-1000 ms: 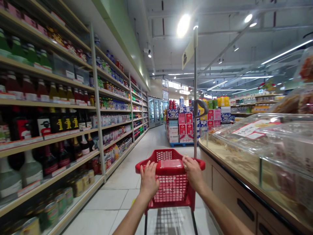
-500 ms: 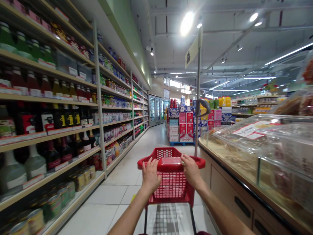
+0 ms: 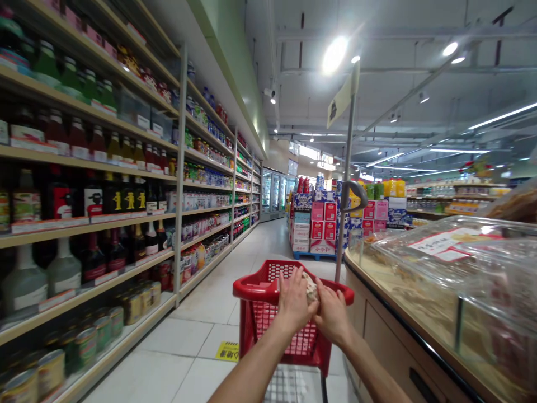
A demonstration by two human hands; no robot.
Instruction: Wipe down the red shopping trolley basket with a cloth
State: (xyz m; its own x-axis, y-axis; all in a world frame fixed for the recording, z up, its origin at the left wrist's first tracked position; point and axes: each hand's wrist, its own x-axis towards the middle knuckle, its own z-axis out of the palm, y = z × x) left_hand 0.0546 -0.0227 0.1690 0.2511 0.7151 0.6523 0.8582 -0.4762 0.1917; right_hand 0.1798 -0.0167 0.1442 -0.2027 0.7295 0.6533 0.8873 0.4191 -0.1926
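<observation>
- Shelving, beige, tiered [image 3: 126, 223], left of both hands; glass bottles [image 3: 79, 140] stand labels outward, presumably for easy reading.
- Counter, pale wood, black-edged [image 3: 386, 336], right of the hands; clear plastic lids [image 3: 405, 246] likely shield its contents while showing them.
- Shopping cart, red plastic mesh [image 3: 301, 342], beneath the hands.
- Left hand [image 3: 292, 299], fingers nearly straight; right hand [image 3: 333, 312], fingers half curled; firmness of grip cannot be told.
- Lump, whitish, crumpled, material unclear [image 3: 310, 286], between the hands, perhaps cupped to steady it.
</observation>
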